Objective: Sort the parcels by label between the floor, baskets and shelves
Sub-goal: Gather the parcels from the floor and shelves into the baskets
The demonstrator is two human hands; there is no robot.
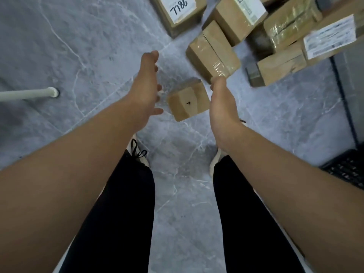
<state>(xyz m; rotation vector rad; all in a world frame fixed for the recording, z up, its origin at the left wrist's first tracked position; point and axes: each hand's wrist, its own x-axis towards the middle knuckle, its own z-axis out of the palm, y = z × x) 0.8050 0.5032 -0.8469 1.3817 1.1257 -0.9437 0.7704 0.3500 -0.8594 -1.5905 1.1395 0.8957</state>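
Observation:
A small brown cardboard parcel (188,100) with a small black mark on its side sits between my two hands, low over the grey floor. My left hand (146,89) is just left of it, fingers spread and straight, holding nothing. To the parcel's right is my right hand (222,107), seen edge-on with fingers extended and overlapping the parcel's right edge; whether they touch I cannot tell. Its fingertips reach up to a taped parcel (213,54).
More parcels are heaped at the top right: one marked 7786 (180,10), one with a white label (239,17), a long labelled one (307,54). A black basket (348,172) stands at the right edge, and a white post foot (50,92) at the left. My shoes stand below my hands.

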